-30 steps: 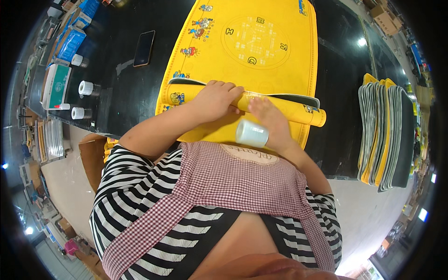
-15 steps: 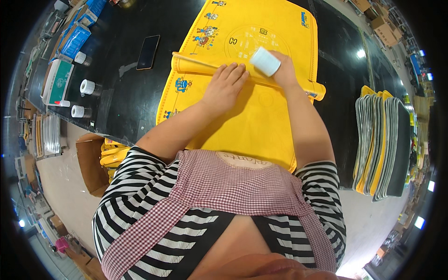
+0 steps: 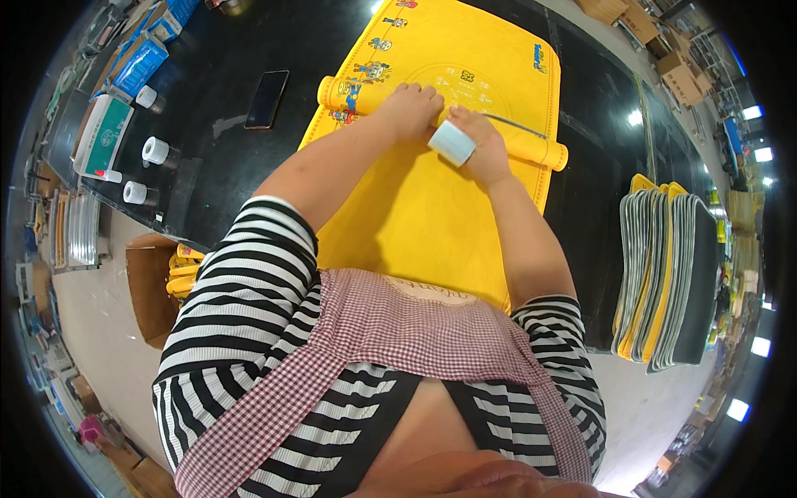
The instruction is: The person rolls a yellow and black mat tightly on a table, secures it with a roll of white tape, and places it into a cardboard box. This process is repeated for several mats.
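Note:
A yellow mat printed with small cartoon figures lies spread on the black table. Part of it is turned into a rolled band that runs across its width. My left hand is curled over this band, its fingers close together around the yellow material. Beside it, my right hand grips a small white roll, held tilted just above the near side of the band. The right fingertips reach over the band, and the right palm is hidden.
A phone lies left on the black table. Further left stand several white rolls, a green-and-white box and blue boxes. A stack of grey and yellow mats sits right. A cardboard box holds yellow things below.
The rolled band has moved a little farther from me. My left hand has gone from lying flat to curling over it. The right hand has shifted left with the white roll.

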The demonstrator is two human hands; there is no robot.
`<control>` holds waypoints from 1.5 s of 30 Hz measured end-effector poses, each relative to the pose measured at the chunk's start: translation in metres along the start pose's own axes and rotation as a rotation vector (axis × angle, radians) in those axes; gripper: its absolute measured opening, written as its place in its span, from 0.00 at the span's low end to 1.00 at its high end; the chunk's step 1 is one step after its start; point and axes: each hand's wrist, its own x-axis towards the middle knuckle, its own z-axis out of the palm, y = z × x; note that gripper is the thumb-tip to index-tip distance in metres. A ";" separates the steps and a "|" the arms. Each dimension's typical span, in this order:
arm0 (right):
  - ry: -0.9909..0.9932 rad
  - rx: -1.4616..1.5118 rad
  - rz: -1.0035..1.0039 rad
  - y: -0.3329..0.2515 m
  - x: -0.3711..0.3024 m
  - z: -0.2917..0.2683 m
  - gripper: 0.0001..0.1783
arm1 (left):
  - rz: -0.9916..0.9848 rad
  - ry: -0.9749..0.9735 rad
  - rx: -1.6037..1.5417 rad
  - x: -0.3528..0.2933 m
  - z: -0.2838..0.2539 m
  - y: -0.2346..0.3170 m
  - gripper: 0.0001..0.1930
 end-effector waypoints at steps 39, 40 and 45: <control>0.237 0.121 1.627 0.045 -0.373 -0.134 0.30 | -1.881 0.401 0.032 -0.582 -0.067 -0.145 0.35; 0.179 0.002 1.545 0.055 -0.373 -0.136 0.29 | -1.749 0.455 -0.122 -0.566 -0.057 -0.139 0.28; 0.239 -0.143 0.875 0.012 -0.320 -0.113 0.22 | -0.986 0.506 -0.186 -0.395 0.005 -0.021 0.22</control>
